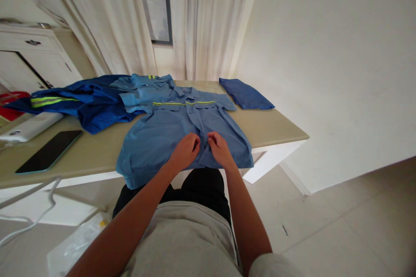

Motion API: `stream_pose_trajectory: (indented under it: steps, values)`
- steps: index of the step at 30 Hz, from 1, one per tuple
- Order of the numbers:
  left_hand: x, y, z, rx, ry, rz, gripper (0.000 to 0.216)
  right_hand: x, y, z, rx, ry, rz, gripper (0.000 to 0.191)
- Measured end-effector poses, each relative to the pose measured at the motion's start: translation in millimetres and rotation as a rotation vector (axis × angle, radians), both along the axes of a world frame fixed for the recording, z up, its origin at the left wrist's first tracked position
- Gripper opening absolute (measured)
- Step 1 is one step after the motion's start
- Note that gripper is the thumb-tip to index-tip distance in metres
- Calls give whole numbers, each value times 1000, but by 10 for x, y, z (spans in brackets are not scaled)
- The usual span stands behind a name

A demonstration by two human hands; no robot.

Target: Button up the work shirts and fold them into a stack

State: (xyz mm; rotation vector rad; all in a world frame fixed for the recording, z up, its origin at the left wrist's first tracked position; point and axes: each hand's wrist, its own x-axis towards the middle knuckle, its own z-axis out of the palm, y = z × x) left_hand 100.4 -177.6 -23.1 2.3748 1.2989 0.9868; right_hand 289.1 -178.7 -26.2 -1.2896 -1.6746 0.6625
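Note:
A light blue work shirt (162, 132) with a yellow reflective stripe lies flat, front up, on the beige table (279, 127), its hem hanging over the near edge. My left hand (186, 150) and my right hand (218, 147) sit close together at the shirt's centre front, low down. Both pinch the edges of the front opening with bent fingers. Whether a button is between the fingers is too small to tell.
A dark blue jacket (81, 101) with yellow stripes is piled at the back left, beside another light blue garment (143, 83). A folded dark blue cloth (245, 94) lies at the back right. A black tablet (48, 150) and a white device (29, 126) rest at the left. Curtains hang behind.

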Motion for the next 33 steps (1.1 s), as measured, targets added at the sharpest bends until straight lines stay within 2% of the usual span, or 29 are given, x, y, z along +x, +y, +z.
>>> stream_pose_trajectory:
  steps: [6,10,13,20,25,28,33]
  values:
    - [17,2,1,-9,0,1,7,36,41,4,-30,152,12,23]
    - [8,24,-8,-14,-24,-23,7,63,35,-7,-99,322,88,27]
    - [-13,34,-17,0,-46,-53,9,99,13,-8,-132,367,138,31]
    - [-33,11,10,11,-69,-100,9,149,2,37,-122,269,59,17]
    - [-24,-13,37,24,-56,-72,8,48,-1,50,-40,144,78,25]
    - [-22,-10,25,12,-48,-65,7,24,-24,50,-48,118,112,29]
    - [-28,7,3,2,-77,-71,7,64,-38,62,-44,129,115,26]
